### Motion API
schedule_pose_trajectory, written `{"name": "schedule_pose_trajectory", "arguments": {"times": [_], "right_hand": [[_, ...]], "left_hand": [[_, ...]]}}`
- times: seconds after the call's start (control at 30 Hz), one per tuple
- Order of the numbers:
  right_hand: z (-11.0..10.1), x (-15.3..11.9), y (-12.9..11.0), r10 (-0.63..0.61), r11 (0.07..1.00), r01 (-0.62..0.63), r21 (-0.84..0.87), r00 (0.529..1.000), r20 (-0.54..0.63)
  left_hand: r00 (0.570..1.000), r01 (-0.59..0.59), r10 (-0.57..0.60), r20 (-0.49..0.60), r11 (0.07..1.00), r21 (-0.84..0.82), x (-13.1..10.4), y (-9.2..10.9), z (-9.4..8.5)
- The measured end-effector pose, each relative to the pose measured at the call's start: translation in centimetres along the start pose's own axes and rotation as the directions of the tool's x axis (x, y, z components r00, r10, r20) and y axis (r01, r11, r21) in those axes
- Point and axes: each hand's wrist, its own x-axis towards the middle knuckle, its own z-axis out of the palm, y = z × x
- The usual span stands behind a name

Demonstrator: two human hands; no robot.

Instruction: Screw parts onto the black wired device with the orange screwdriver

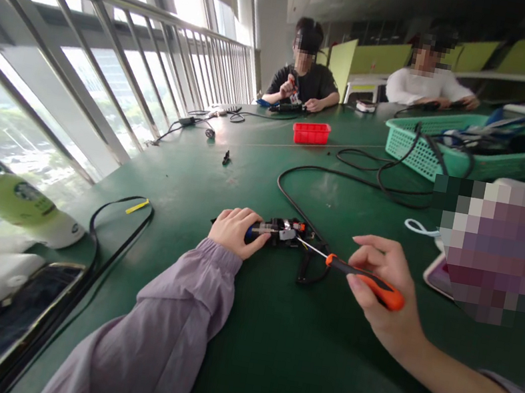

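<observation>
My left hand [235, 231] wraps round a partly opened dark and blue corded device [264, 231] and presses it to the green table. Its inner parts, with orange and grey bits, lie exposed at the right end. A screwdriver [372, 283] with an orange and black handle is pinched in the fingers of my right hand [387, 293]. The screwdriver's thin shaft points left, and its tip meets the exposed parts; whether it sits in a screw I cannot tell. Beside the device lies a black piece [313, 270], partly in the hand's shadow.
A black cable [291, 173] curves across the table [170, 261] toward a green basket [404, 143] of tools. Ahead sit a red tray [311, 133] and a small black part [226, 158]. At left are a phone [31, 311], strap and bottle [18, 201]. Two people sit opposite.
</observation>
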Motion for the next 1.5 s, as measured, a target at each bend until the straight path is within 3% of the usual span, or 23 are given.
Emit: {"name": "schedule_pose_trajectory", "arguments": {"times": [0.1,0.3,0.5,0.7,0.93,1.13,1.33,1.5], "right_hand": [[-0.04,-0.14,-0.37,0.055,0.998,-0.055,-0.017,0.998,0.034],[0.22,0.06,-0.10,-0.095,0.996,0.094,-0.009,0.990,-0.107],[0.03,-0.16,-0.37,0.051,0.997,-0.050,-0.065,0.999,0.018],[0.34,0.01,0.00,-0.106,0.994,0.108,0.019,0.989,-0.104],[-0.07,-0.02,-0.62,0.046,0.994,-0.039,-0.100,0.997,0.064],[0.25,0.20,0.02,-0.116,0.993,0.112,-0.043,0.989,-0.094],[0.00,-0.05,-0.59,0.029,0.997,-0.027,-0.077,0.999,0.036],[0.14,0.02,-0.21,-0.098,0.994,0.095,-0.054,0.994,-0.054]], "left_hand": [[0.999,-0.044,0.044,0.019,0.999,0.008,-0.01,-0.20,-0.20],[0.997,-0.063,0.063,0.042,0.998,-0.012,0.02,-0.70,-0.07],[0.995,-0.083,0.084,0.053,0.996,-0.026,0.01,-0.67,-0.20],[0.995,-0.079,0.079,0.057,0.997,-0.015,0.05,-0.64,-0.18],[0.997,-0.068,0.068,0.044,0.998,-0.008,0.04,-0.42,-0.07],[0.997,-0.059,0.059,0.043,0.998,-0.004,-0.01,-0.25,-0.17],[0.997,-0.065,0.066,0.034,0.998,-0.008,0.00,-0.36,-0.02],[0.997,-0.067,0.067,0.024,0.998,-0.014,-0.01,-0.32,-0.09]]}}
